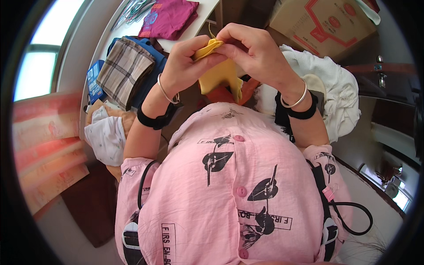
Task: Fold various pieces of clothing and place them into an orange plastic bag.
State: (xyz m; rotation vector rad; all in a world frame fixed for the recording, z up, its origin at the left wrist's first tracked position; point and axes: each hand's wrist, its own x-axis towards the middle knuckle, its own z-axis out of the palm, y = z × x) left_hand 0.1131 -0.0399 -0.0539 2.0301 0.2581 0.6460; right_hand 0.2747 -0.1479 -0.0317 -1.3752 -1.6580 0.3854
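Observation:
A piece of yellow cloth (217, 76) hangs between my raised hands, its upper edge bunched into a fold. My left hand (188, 64) grips that fold between thumb and fingers. On the other side, my right hand (253, 49) pinches at the same edge, thumb and fingertips together. A thin yellow strand (210, 30) stands up from the top of the fold. Whether a small tool sits between my right fingertips is hidden. Below the cloth, orange-red fabric (220, 95) shows in part.
On the white table (202, 29) lie a folded magenta garment (170, 18), green cords (134, 13) and a folded plaid cloth (127, 73) beside a blue box (95, 79). White crinkled fabric (341, 96) is heaped at right, near a large cardboard carton (324, 26). Pale patterned cloth (106, 135) hangs at left.

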